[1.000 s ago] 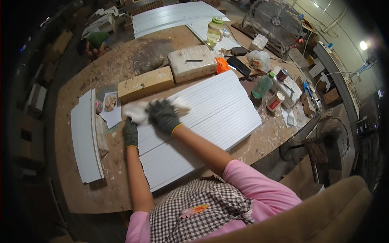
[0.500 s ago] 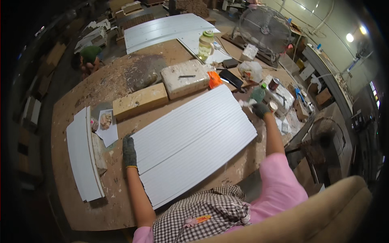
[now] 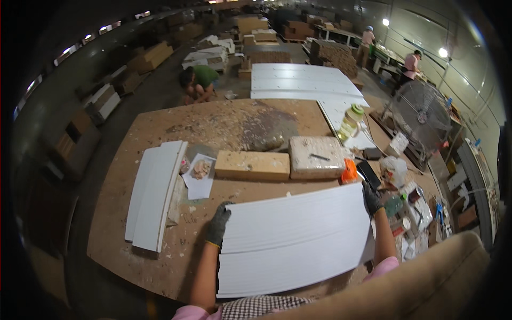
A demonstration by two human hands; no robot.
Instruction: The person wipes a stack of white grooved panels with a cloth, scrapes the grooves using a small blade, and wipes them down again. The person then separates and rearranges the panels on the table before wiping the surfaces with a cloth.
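Note:
A wide white ribbed panel [image 3: 293, 226], crossed by a long seam, spans the space in front of me. My left hand [image 3: 217, 225], in a dark grey glove, grips its left edge near the far corner. At the far right corner, my gloved right hand [image 3: 372, 199] is closed on the opposite edge. The fingers of both hands are partly hidden at the edges. Just beyond the panel lie a yellowish wooden block [image 3: 252, 165] and a plastic-wrapped block [image 3: 317, 157] with a small dark bar on top.
White boards [image 3: 154, 194] lean on a support at the left, beside a paper sheet [image 3: 199, 188]. A phone [image 3: 369, 174], green bottle [image 3: 395, 204] and open can [image 3: 406, 222] crowd the right. Farther back are a jug [image 3: 350, 124], a fan [image 3: 421, 114] and a crouching person [image 3: 201, 82].
My right hand has come onto the panel's right edge from beside the green bottle. The panel now lies more level across the view. The view has tilted up, showing more of the room.

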